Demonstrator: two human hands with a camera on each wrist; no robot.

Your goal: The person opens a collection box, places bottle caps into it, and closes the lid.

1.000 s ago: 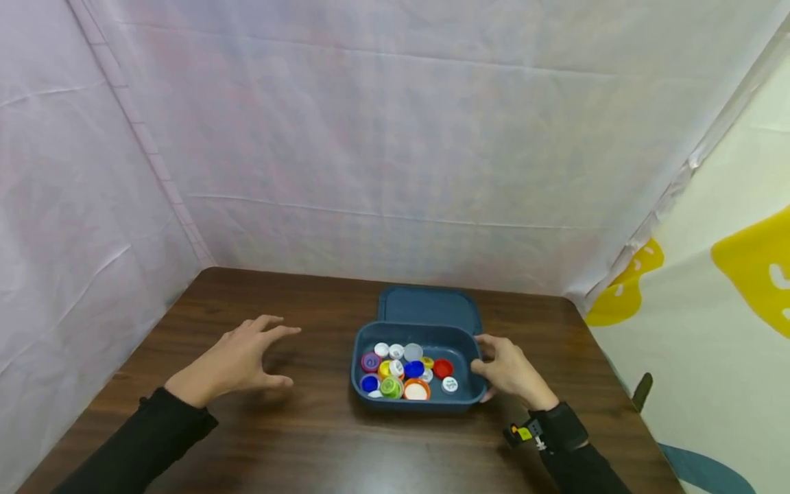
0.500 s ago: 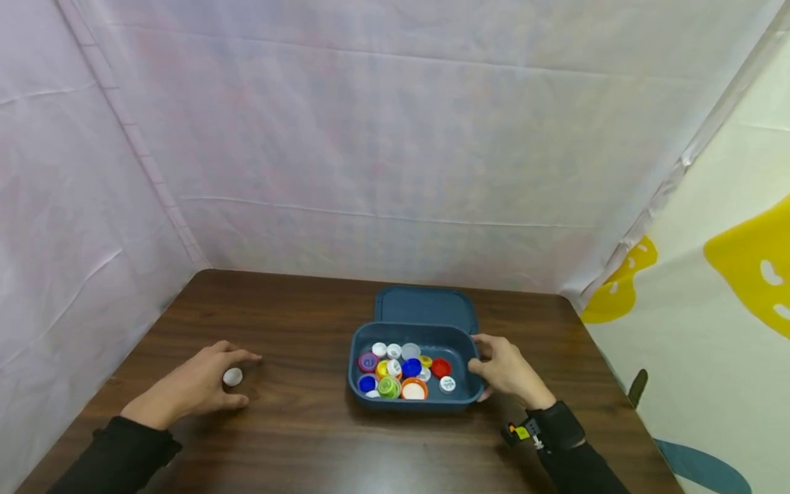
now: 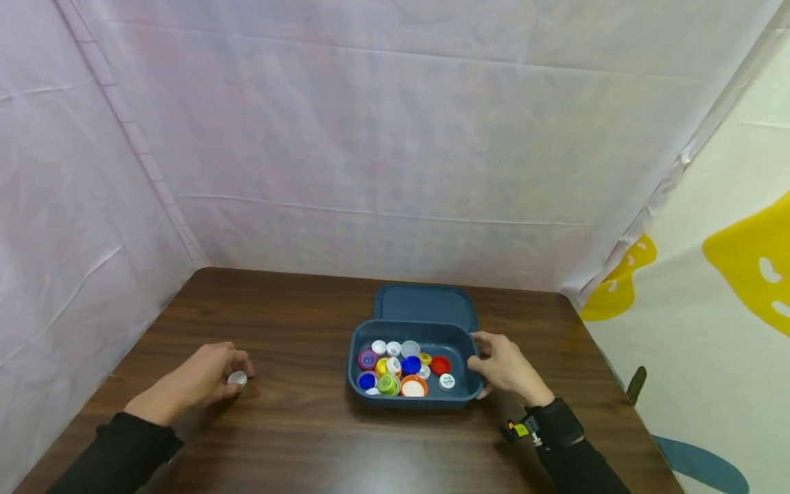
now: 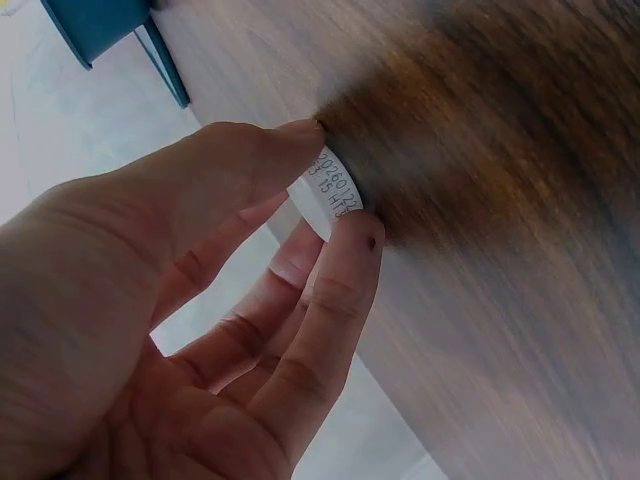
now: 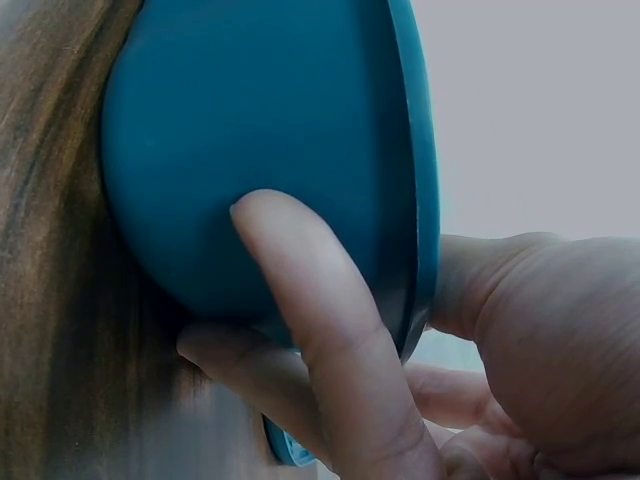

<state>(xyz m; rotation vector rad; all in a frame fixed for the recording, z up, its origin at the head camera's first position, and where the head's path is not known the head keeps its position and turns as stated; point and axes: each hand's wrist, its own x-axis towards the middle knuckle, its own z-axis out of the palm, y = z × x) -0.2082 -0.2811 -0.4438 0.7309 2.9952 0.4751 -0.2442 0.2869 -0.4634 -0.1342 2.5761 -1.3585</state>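
Observation:
In the head view my left hand (image 3: 193, 384) is low over the left part of the table, pinching a white bottle cap (image 3: 237, 377) between thumb and fingers. Printed characters show on the cap's face (image 4: 332, 190) in the left wrist view. My right hand (image 3: 509, 369) grips the right end of a dark blue rectangular box (image 3: 415, 403), its thumb over the rim and its fingers against the outer wall (image 5: 250, 110). Inside the box lie several bottle caps in white, blue, red, purple, yellow, green and orange, mostly towards the left.
A flat dark blue lid (image 3: 426, 305) lies behind the box, near the back edge of the brown wooden table (image 3: 296, 439). White cloth (image 3: 370, 137) hangs at the back and sides, with yellow patterns on the right.
My left hand has moved left and down from beside the box to the white bottle cap, and its fingers have closed round it. The right hand keeps its grip on the box.

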